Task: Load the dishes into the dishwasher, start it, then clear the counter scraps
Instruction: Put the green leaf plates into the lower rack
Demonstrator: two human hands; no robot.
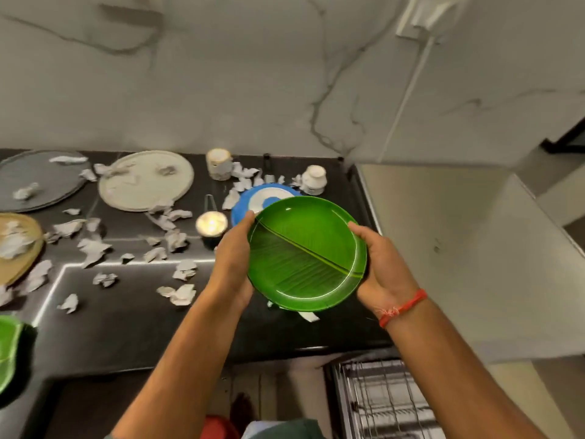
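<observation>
Above the dark counter (126,327), my left hand (232,264) and right hand (380,264) grasp opposite edges of a green leaf-patterned plate (304,255), tilted toward me.

Round blue plate (242,206) partly hidden behind green leaf-patterned plate (305,253); wire dishwasher rack (384,400) and second green plate (8,350) cropped by frame edges.

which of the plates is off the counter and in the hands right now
The green leaf-pattern plate, held tilted by the left hand and right hand; the blue, cream and grey plates lie on the counter.
</observation>
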